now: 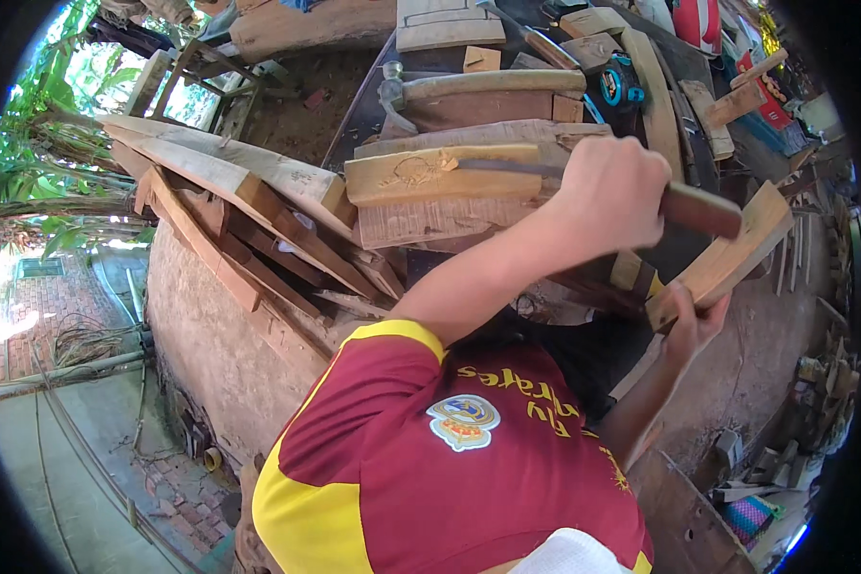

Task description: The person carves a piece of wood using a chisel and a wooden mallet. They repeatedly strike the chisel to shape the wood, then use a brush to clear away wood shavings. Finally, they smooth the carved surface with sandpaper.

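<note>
At left, long tapered planks (220, 172) lie side by side. Next, a yellowish block (383, 182), its top roughly carved, rests on coarse-grained wood (421, 225). The chisel's (502, 167) slim dark blade meets the carving; the left hand (617, 187) wraps it tightly. Rightmost, the right hand (695, 325) grips a squared wooden bar (737, 244).

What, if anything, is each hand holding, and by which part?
The left hand grips a chisel-like tool by its brown handle, whose end sticks out past the fist. The right hand holds a wooden block by the end nearer the body.
</note>
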Tool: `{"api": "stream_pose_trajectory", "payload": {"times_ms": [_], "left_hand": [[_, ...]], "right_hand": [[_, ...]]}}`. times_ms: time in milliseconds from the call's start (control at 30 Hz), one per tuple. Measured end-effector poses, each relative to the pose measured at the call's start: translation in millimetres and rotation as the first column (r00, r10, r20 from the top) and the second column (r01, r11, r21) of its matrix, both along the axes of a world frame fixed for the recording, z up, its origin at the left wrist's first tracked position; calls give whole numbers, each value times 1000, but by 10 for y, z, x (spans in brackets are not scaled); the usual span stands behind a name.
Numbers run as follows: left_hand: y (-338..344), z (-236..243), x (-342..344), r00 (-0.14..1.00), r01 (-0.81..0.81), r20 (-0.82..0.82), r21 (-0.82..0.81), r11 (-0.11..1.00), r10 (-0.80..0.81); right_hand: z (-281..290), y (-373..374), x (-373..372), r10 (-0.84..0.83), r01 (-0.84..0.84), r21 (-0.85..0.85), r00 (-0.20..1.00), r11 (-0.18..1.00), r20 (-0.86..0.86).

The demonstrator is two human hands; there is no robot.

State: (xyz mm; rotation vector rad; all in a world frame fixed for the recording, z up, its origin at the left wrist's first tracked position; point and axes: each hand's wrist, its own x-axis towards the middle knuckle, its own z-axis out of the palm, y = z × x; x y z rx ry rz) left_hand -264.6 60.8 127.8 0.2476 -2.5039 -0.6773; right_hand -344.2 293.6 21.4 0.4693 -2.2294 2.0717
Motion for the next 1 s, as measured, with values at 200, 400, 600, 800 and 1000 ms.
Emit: {"api": "stream_pose_trajectory", "payload": {"times_ms": [200, 400, 600, 800, 1000], "left_hand": [[265, 471, 393, 958, 284, 6, 135, 949, -288], [154, 423, 238, 979, 200, -48, 43, 979, -198], [-11, 257, 64, 997, 74, -40, 60, 995, -71], [-43, 245, 26, 999, 34, 27, 79, 996, -36], [-165, 228, 7, 998, -29, -55, 122, 992, 36]], "right_hand": [[-265, 197, 41, -1, 4, -57, 999, 998, 45], [23, -67, 176, 40, -44, -38, 993, 998, -108], [-44, -30, 156, -48, 41, -78, 994, 996, -93], [-29, 31, 107, -49, 45, -149, 998, 988, -26], [67, 290, -39, -138, 127, -117, 986, 985, -93]]}}
